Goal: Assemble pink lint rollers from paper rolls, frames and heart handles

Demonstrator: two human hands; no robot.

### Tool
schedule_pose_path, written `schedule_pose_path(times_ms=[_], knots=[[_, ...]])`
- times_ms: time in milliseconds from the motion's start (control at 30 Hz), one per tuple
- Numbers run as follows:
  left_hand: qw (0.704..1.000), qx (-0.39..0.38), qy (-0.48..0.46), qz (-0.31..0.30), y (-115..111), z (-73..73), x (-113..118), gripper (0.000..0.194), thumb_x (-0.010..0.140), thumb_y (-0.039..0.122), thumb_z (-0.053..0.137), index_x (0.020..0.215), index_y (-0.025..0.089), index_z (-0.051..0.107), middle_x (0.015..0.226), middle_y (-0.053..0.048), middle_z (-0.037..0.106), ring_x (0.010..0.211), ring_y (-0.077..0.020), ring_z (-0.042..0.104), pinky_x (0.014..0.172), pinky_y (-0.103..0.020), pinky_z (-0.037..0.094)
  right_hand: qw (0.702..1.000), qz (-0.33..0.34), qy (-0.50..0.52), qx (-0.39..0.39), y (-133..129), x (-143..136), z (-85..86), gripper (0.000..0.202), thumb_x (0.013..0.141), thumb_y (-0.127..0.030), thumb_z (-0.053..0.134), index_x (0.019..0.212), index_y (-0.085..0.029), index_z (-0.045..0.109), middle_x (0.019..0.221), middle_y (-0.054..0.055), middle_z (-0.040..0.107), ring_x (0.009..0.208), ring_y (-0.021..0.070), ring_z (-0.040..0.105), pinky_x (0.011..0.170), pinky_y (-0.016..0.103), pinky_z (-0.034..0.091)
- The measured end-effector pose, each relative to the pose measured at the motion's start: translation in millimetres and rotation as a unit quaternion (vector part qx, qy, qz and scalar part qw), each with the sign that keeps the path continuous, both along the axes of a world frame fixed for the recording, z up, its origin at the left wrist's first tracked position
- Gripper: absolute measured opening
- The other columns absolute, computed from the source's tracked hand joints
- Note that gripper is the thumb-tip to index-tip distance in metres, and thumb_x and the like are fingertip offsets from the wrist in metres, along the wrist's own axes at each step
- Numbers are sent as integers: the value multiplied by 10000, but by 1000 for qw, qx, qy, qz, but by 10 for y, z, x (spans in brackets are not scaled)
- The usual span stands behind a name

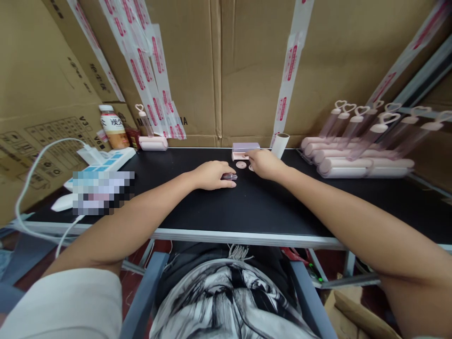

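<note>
Near the middle of the black table, my left hand point(213, 175) is closed around a small clear and dark piece point(230, 177) that sticks out between thumb and fingers. My right hand point(265, 164) reaches to a small pink open box point(240, 156) with a lilac back point(246, 146); its bent fingertips are at the box's right end, and whatever they pinch is hidden. A round pink disc point(241, 165) lies in front of the box. A second disc point(251, 167) is partly covered by my right hand. Behind that hand stands a white tube point(280, 145).
Pink rolls point(353, 165) with clear heart-topped tubes point(354, 125) fill the right side of the table point(212, 212). One similar piece point(153, 143) sits back left. Further left are a bottle point(113, 127), a power strip point(106, 165) and a white cable point(26, 181). Cardboard point(254, 70) rises behind.
</note>
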State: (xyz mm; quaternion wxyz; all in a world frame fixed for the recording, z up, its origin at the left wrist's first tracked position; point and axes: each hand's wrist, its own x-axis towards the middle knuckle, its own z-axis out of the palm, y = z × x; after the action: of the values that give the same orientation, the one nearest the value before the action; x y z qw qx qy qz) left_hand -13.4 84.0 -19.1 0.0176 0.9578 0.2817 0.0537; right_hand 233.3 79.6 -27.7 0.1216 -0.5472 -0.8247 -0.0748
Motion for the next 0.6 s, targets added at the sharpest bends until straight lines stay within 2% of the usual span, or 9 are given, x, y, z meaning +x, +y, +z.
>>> schedule_pose_path(times_ms=[133,267,467,600], knots=[[1000,-3,-5,0,13,-13,-18,522,963,561,620,1332,204,714,1140,-89,736,1026,-248,707,887,-328,498,1000,6,1,-1,-136,33,52,379,1010,-155,449,1239,-148,750,1206,155,791,1105,309,740,932,355,511],[999,-12,-35,5,19,-14,-29,554,941,533,652,1370,182,669,1193,-98,752,1046,-248,708,926,-336,504,999,26,-15,-15,-155,26,-16,367,1010,-147,442,1188,-172,762,1206,139,786,1091,305,735,895,353,508],[997,-36,-64,32,-39,31,-30,317,857,325,655,1147,200,632,986,-37,750,809,-184,678,715,-285,471,999,41,-10,-12,-2,41,-113,399,939,-52,443,1172,-146,755,1225,137,774,1128,272,717,949,325,496],[997,-31,-65,23,-45,42,-28,254,862,323,646,1088,210,618,981,-31,744,794,-173,663,707,-281,450,997,72,1,-3,13,46,-138,444,941,-49,435,1261,-145,728,1324,126,743,1217,257,686,1026,323,486]])
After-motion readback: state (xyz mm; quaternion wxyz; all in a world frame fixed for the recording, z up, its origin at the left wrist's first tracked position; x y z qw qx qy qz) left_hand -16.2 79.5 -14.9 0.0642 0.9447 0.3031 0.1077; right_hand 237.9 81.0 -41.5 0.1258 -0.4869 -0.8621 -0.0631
